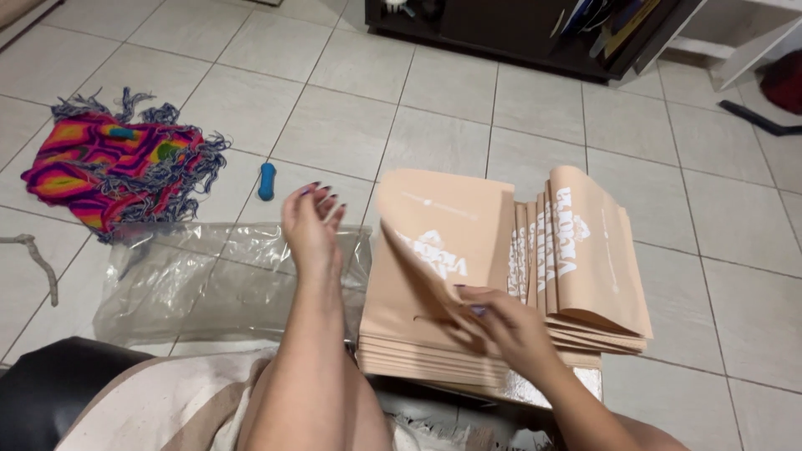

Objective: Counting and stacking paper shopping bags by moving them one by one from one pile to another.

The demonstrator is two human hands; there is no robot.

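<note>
Lighting: even indoor light from above, moderately bright, slightly warm. Floor tiles (451,83) evenly lit, faint sheen only. Shadows: soft and short, under the stack of paper bags (434,351) and beneath the forearms at lower centre. Glare: pale highlights on the crumpled clear plastic sheet (209,284), left of centre. Blur: left hand (311,221) slightly smeared at the fingertips; right hand (501,321) soft. Dark furniture (518,29) at top edge underexposed, detail lost. Edges: mild wide-angle bending of tile lines.
</note>
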